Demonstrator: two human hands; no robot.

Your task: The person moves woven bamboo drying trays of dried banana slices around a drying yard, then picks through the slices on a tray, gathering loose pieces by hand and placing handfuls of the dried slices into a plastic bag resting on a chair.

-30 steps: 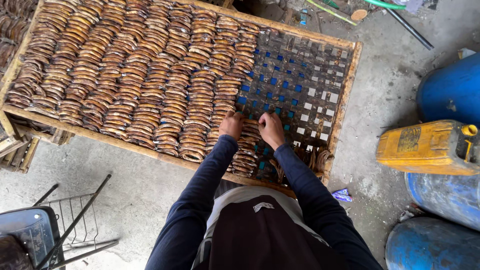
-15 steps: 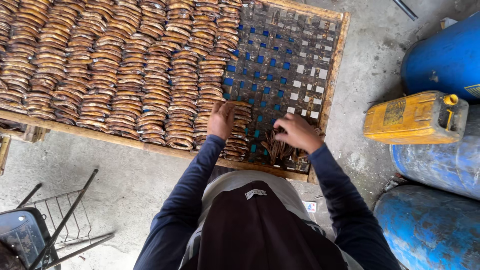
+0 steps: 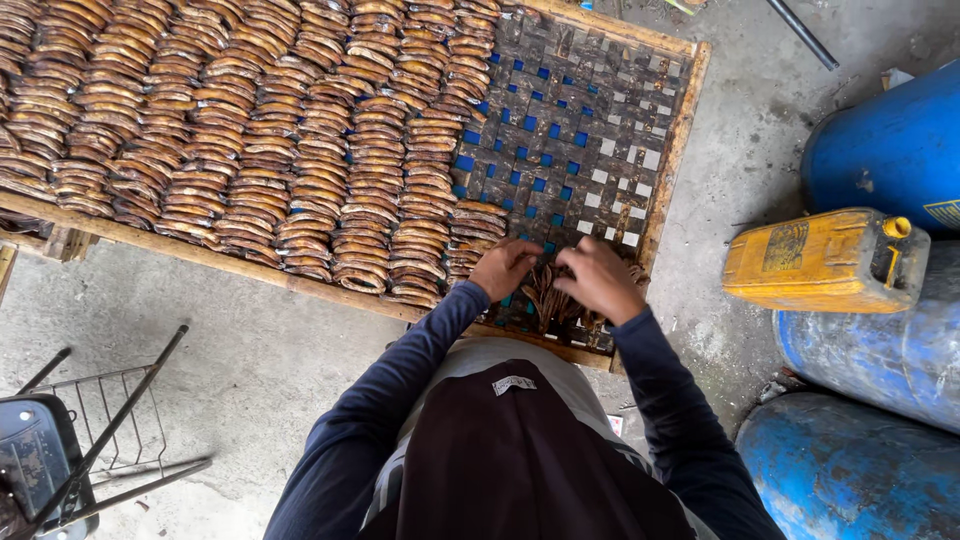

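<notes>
I see my left hand (image 3: 505, 268) and right hand (image 3: 598, 281) curled around a loose bunch of dark, thin dried strips (image 3: 552, 298) at the 6 o'clock edge of a woven lattice tray (image 3: 600, 150) framed in bamboo. Overlapping rows of glossy brown curved slices (image 3: 250, 140) fill its 9 o'clock side. At 3 o'clock a yellow jerrycan (image 3: 815, 260) lies on blue drums (image 3: 880, 150).

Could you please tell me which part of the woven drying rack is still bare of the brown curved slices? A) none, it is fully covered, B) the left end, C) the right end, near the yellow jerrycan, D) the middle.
C: the woven rack shows bare lattice at its right end, beside the yellow jerrycan, while rows of brown slices cover the rest.
</notes>
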